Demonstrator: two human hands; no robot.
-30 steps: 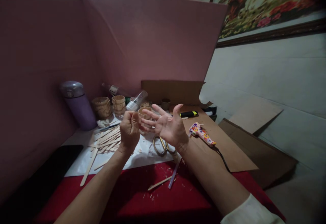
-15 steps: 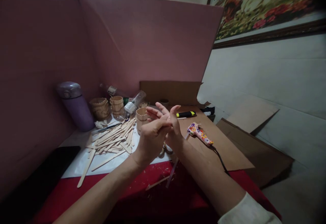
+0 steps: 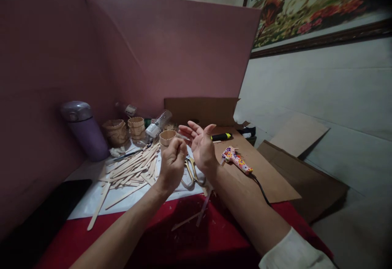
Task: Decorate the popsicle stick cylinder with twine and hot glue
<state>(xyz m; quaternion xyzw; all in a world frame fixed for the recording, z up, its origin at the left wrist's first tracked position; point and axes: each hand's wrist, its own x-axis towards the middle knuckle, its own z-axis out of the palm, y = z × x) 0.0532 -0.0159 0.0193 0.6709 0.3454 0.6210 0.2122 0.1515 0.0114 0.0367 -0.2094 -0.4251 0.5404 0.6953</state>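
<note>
My left hand (image 3: 172, 163) hovers above the table with its fingers curled into a loose fist; I cannot make out anything in it. Just right of it my right hand (image 3: 200, 145) is raised, palm up toward the left, fingers spread and holding nothing. The two hands are close but apart. Below and between them lie scissors (image 3: 191, 172) on white paper (image 3: 92, 197). A pile of flat wooden sticks (image 3: 131, 167) spreads left of my left hand. A small cup built of sticks (image 3: 167, 138) stands just behind my left hand.
A purple flask (image 3: 82, 128) stands at the back left beside two more stick cups (image 3: 125, 129) and a lying plastic bottle (image 3: 157, 125). A patterned glue gun (image 3: 236, 160) and a yellow marker (image 3: 221, 137) lie on brown cardboard (image 3: 269, 181). A dark phone (image 3: 52, 207) lies near left.
My left hand went from a fist to touching the right palm, then drew back left into a fist. The view has drifted slightly left.
</note>
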